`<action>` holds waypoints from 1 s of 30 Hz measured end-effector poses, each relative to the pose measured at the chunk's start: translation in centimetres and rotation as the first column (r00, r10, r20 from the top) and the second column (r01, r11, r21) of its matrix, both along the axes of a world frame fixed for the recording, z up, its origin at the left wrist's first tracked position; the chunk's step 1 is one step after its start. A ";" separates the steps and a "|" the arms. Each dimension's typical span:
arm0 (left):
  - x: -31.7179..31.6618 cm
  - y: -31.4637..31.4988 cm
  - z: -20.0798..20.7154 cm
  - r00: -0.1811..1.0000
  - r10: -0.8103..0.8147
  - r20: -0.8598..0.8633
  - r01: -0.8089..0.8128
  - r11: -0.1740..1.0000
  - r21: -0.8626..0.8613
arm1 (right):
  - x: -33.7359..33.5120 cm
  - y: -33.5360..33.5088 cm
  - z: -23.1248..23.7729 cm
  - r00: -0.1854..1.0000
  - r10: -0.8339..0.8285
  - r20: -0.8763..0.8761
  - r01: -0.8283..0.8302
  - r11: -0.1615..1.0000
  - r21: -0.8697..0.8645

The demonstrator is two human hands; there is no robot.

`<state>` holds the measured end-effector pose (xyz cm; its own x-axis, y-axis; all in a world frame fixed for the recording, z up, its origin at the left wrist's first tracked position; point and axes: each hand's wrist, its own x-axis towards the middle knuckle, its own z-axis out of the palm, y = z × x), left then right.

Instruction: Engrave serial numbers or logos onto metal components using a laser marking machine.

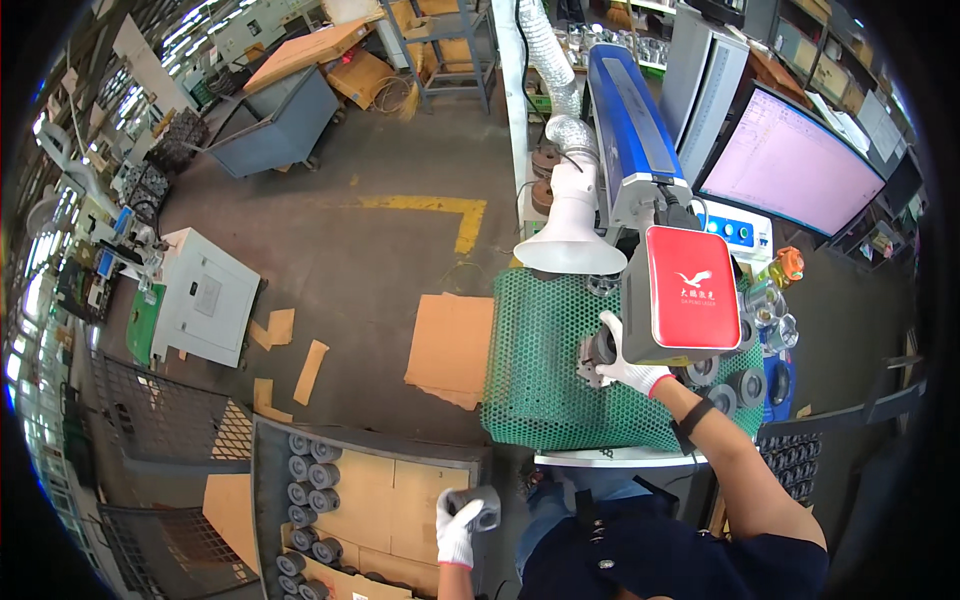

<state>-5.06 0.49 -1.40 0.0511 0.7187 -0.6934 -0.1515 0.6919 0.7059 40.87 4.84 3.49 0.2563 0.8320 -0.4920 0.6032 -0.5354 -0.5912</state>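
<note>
Cylindrical part [487, 507], dark grey and matte, sits clasped in the knit-gloved left hand [456, 532], off the near-left corner of the perforated green mat [540, 400]; on the mat, the right hand [632, 372] grips a second dark cylinder [604, 346] between thumb and fingers.

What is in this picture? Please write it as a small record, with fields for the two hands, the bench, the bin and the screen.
left hand: white glove, holds a grey cylinder near the bin
right hand: white glove, around a dark round part above the mat; firmness of grip unclear
bench: green perforated mat, red-fronted machine head, white funnel hood
bin: cardboard, more cylinders along its left side
screen: lit, upper right
</note>
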 end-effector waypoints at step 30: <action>7.7 2.6 14.3 0.460 -0.142 -0.877 0.829 0.424 0.366 | -11.6 -14.1 0.8 0.813 -0.276 0.512 -0.092 0.808 0.582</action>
<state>2.60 3.09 12.92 0.3976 0.9176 0.0014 0.7290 -0.3168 0.6068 29.23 -9.29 4.25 0.4144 0.8576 0.3046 0.8795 -0.2914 -0.3762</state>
